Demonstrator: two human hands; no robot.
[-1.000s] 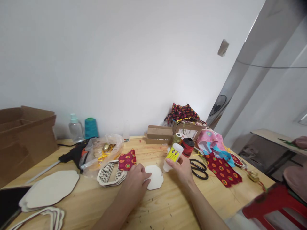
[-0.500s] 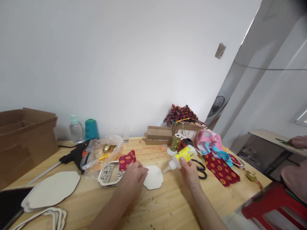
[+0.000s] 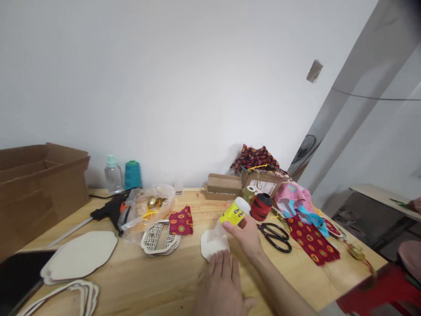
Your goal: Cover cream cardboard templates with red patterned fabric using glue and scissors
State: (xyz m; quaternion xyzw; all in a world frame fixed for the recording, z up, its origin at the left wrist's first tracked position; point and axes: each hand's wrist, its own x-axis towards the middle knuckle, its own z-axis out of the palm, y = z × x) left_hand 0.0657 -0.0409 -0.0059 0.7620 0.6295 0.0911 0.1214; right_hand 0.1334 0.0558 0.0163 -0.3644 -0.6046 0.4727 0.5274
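Note:
A small cream-coloured panel with a notched outline (image 3: 209, 245) lies flat on the wooden table. My left hand (image 3: 221, 281) rests with its fingers stretched out, the fingertips on the panel's near edge. Wrapped around a yellow-labelled glue bottle (image 3: 233, 213), my right hand (image 3: 247, 235) tilts it over the panel. The bottle's nozzle points down and left, blurred against the pale panel, so I cannot tell if it touches. To the left, a red patterned fabric piece (image 3: 181, 221) lies on lattice frames (image 3: 158, 239).
Black-handled scissors (image 3: 275, 237), a red thread spool (image 3: 261, 207) and patterned cloth (image 3: 314, 241) lie to the right. On the left are larger panels (image 3: 83, 254), a glue gun (image 3: 110, 210), a plastic bag (image 3: 148, 208) and a cardboard box (image 3: 42, 193).
My left hand has moved from beside the fabric piece to the panel's near edge, fingers now stretched out. The glue bottle has come left over the panel and tipped steeper. The view has shifted slightly.

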